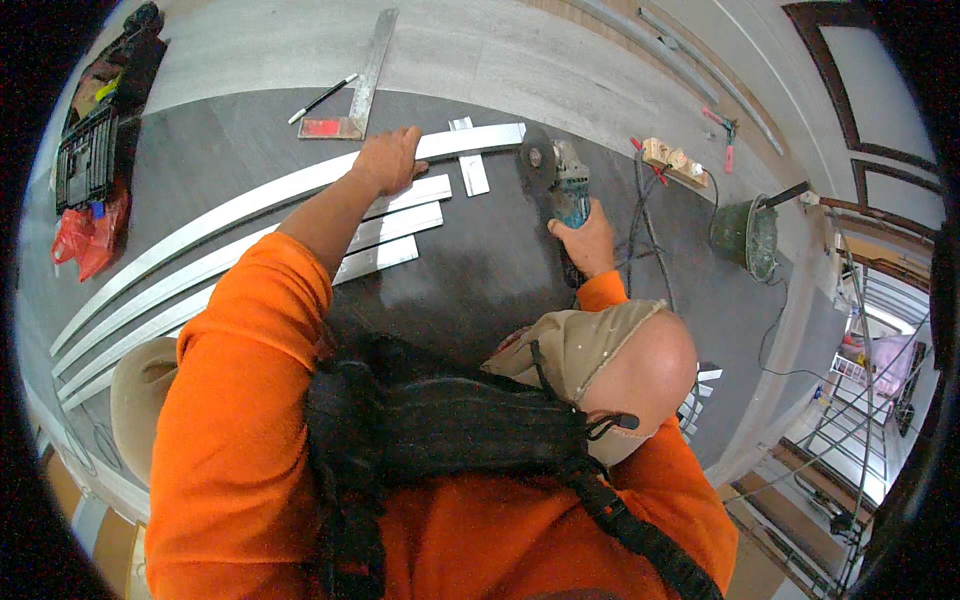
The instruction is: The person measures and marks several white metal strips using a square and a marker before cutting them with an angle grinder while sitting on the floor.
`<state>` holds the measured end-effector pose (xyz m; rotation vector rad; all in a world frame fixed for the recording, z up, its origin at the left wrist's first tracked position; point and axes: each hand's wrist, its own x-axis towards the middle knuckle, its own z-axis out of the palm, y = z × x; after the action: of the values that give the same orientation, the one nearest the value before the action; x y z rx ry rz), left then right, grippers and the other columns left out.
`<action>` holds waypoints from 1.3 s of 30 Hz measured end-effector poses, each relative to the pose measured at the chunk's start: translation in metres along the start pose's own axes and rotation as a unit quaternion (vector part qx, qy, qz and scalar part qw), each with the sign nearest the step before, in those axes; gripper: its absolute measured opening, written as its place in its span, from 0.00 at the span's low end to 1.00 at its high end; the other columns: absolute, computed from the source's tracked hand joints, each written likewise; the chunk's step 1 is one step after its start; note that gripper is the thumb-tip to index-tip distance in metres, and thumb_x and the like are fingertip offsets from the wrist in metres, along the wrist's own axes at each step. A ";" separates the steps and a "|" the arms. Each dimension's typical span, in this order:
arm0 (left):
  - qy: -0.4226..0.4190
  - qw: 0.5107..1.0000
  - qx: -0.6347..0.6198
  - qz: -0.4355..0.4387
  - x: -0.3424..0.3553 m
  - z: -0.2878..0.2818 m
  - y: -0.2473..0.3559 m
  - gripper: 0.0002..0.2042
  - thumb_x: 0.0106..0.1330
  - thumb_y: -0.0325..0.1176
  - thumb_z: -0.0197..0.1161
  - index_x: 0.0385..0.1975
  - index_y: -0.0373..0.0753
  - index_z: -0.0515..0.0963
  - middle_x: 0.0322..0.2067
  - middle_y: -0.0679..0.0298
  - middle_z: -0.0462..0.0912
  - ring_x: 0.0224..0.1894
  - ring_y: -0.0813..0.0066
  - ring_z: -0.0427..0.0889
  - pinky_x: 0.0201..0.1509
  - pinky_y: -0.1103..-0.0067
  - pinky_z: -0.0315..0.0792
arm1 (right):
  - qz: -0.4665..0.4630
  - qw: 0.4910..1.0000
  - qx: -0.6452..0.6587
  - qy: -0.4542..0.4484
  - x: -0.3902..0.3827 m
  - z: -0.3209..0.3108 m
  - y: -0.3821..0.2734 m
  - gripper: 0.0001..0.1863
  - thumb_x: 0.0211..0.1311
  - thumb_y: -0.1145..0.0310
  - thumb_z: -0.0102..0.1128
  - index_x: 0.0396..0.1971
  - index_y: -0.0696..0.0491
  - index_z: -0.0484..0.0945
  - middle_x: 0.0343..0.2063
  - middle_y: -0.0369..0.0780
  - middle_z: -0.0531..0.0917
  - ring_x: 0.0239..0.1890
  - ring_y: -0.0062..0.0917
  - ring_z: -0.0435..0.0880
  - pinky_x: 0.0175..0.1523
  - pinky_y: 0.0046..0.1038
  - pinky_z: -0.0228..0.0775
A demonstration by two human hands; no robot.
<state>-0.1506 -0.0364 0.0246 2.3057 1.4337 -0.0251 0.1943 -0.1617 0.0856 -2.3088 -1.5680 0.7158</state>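
Note:
My left hand (388, 162) is closed around a long silvery metal profile (250, 192), not far from its right end. That end rests over a short metal offcut (472, 170) lying crosswise on the dark floor. With my right hand (588, 242) I grip a teal angle grinder (571, 195). Its dark disc (537, 158) is at the profile's right end; whether the two touch I cannot tell. Several more profiles (400, 224) lie side by side nearer to me, partly hidden by my left arm. Beyond my left hand are a metal square (372, 75) and a black-and-white marker (322, 98).
Right of the grinder, cables (645, 225) run to a power strip (676, 163). A red-handled tool (728, 140) and a dirty bucket (742, 242) stand farther right. A black tool case (88, 165) and red plastic bag (92, 238) lie at the far left.

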 end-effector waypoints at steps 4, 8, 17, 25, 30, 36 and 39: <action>-0.013 1.000 0.010 -0.010 0.001 -0.002 0.003 0.23 0.66 0.47 0.65 0.48 0.34 0.68 0.47 0.47 0.80 0.51 0.47 0.80 0.55 0.58 0.74 | -0.017 0.999 0.037 0.009 -0.001 -0.001 0.000 0.35 0.45 0.55 0.76 0.51 0.56 0.71 0.41 0.53 0.84 0.45 0.51 0.84 0.50 0.44 0.75; -0.047 0.998 0.031 -0.028 0.003 -0.006 0.006 0.23 0.68 0.49 0.63 0.50 0.37 0.68 0.50 0.50 0.79 0.54 0.51 0.80 0.57 0.59 0.72 | -0.018 1.000 0.014 0.006 0.003 -0.002 0.002 0.34 0.45 0.56 0.76 0.51 0.56 0.71 0.41 0.53 0.84 0.45 0.51 0.84 0.50 0.44 0.75; -0.018 1.000 0.010 -0.016 0.000 -0.005 0.006 0.23 0.65 0.45 0.65 0.48 0.34 0.68 0.47 0.46 0.79 0.52 0.45 0.80 0.56 0.58 0.73 | -0.005 1.000 0.004 0.005 0.006 0.001 0.005 0.36 0.45 0.54 0.76 0.52 0.56 0.71 0.42 0.54 0.84 0.46 0.52 0.84 0.52 0.45 0.74; -0.017 1.000 0.015 -0.015 0.001 -0.006 0.008 0.22 0.66 0.45 0.65 0.48 0.33 0.68 0.48 0.47 0.79 0.52 0.47 0.80 0.56 0.58 0.73 | -0.024 1.000 0.002 0.014 0.006 0.001 0.006 0.35 0.45 0.54 0.76 0.51 0.56 0.72 0.39 0.55 0.85 0.44 0.52 0.85 0.48 0.45 0.76; -0.029 0.999 0.028 -0.029 -0.003 -0.008 0.009 0.22 0.66 0.44 0.65 0.49 0.34 0.69 0.48 0.47 0.79 0.52 0.48 0.80 0.57 0.59 0.72 | 0.008 1.000 0.022 -0.004 0.005 0.003 -0.003 0.34 0.45 0.53 0.73 0.50 0.56 0.73 0.40 0.55 0.85 0.45 0.52 0.85 0.49 0.44 0.76; -0.045 0.997 0.046 -0.030 0.001 -0.011 0.014 0.23 0.69 0.48 0.62 0.51 0.36 0.68 0.50 0.50 0.79 0.53 0.51 0.81 0.58 0.60 0.72 | 0.005 1.000 -0.026 0.011 0.008 -0.002 0.004 0.35 0.45 0.53 0.73 0.50 0.59 0.72 0.40 0.56 0.84 0.46 0.52 0.84 0.51 0.45 0.75; -0.038 0.998 0.043 -0.027 -0.001 -0.011 0.013 0.23 0.69 0.48 0.62 0.51 0.36 0.68 0.50 0.50 0.79 0.54 0.51 0.80 0.58 0.60 0.72 | 0.020 1.000 -0.002 -0.011 0.007 -0.004 -0.002 0.36 0.45 0.53 0.74 0.50 0.59 0.72 0.39 0.56 0.85 0.45 0.52 0.84 0.50 0.45 0.75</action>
<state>-0.1417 -0.0380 0.0388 2.3068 1.4824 -0.1915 0.1971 -0.1538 0.0886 -2.3495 -1.5389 0.7510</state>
